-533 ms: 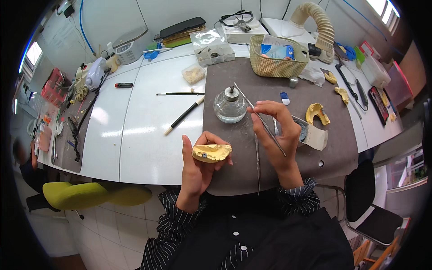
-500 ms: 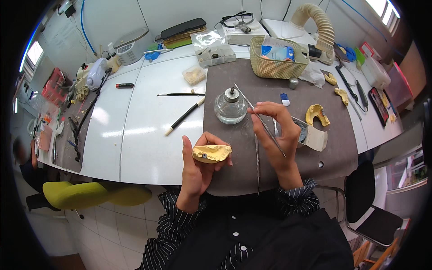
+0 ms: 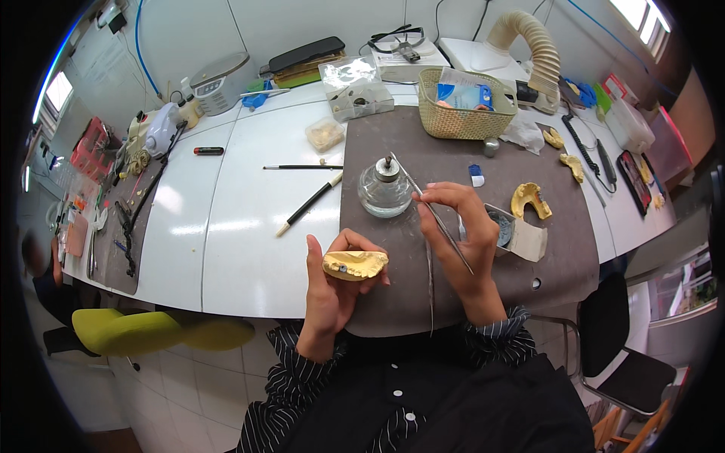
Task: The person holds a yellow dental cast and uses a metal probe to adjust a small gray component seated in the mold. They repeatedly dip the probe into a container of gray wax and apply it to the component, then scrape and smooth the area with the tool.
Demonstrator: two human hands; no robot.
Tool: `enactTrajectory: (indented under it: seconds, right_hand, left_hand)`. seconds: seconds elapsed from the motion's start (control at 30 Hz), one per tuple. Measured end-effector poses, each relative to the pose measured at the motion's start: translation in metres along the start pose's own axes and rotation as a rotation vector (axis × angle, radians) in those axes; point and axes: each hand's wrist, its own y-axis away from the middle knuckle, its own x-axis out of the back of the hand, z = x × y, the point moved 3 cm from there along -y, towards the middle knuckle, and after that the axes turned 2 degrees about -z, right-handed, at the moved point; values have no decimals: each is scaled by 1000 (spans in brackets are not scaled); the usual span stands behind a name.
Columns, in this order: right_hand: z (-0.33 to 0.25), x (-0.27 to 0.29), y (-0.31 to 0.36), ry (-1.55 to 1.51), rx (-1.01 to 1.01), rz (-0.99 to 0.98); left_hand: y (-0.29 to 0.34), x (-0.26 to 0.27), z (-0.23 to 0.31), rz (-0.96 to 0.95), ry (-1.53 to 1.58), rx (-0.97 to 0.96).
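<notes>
My left hand [image 3: 330,291] is closed around a yellow plaster dental model [image 3: 356,265] with a small grey-blue piece among its teeth. In my right hand [image 3: 467,234], a thin metal wax-carving tool [image 3: 439,219] is pinched between thumb and fingers. The tool's far tip is at the wick of a glass spirit lamp [image 3: 384,190]; I cannot make out a flame. Below my right hand's fingers, another slim metal tool [image 3: 430,283] lies on the grey-brown mat [image 3: 377,309]. A small open box [image 3: 526,240] with blue-grey material inside sits beside my right hand, partly hidden by it.
Further plaster models [image 3: 532,201] lie at the right of the mat. A woven basket [image 3: 468,124] and a clear plastic case [image 3: 355,94] stand at the back. On the white table lie a black-handled brush [image 3: 310,204] and a thinner one [image 3: 302,167]. A person [image 3: 49,264] is at the far left.
The view has tilted slightly, so the bench sits a little lower. Both hands keep nearly the same pose, with the same model and tool in them.
</notes>
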Motion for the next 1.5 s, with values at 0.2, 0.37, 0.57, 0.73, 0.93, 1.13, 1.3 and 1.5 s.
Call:
enactTrajectory:
  seconds: [0.2, 0.37, 0.57, 0.73, 0.93, 1.13, 1.3, 1.5]
  right_hand:
    - [-1, 0, 1, -71, -48, 3]
    - [3, -2, 3, -75, -65, -3]
    - [-1, 2, 0, -67, -67, 6]
    - [1, 1, 0, -55, -21, -22]
    - [1, 1, 1, -54, -33, -7]
    - [2, 1, 0, -43, -11, -23]
    - [3, 1, 0, -61, -38, -21]
    - [4, -3, 2, -31, -40, -11]
  left_hand:
    - [0, 3, -2, -24, 7, -1]
    - [-1, 2, -1, 13, 5, -9]
    - [-3, 3, -2, -17, -2, 18]
    - [-2, 2, -1, -15, 23, -17]
    - [-2, 4, -3, -23, -2, 6]
    - [-4, 0, -2, -5, -11, -17]
    - [-3, 0, -2, 27, -6, 3]
    - [-1, 3, -3, 39, -24, -21]
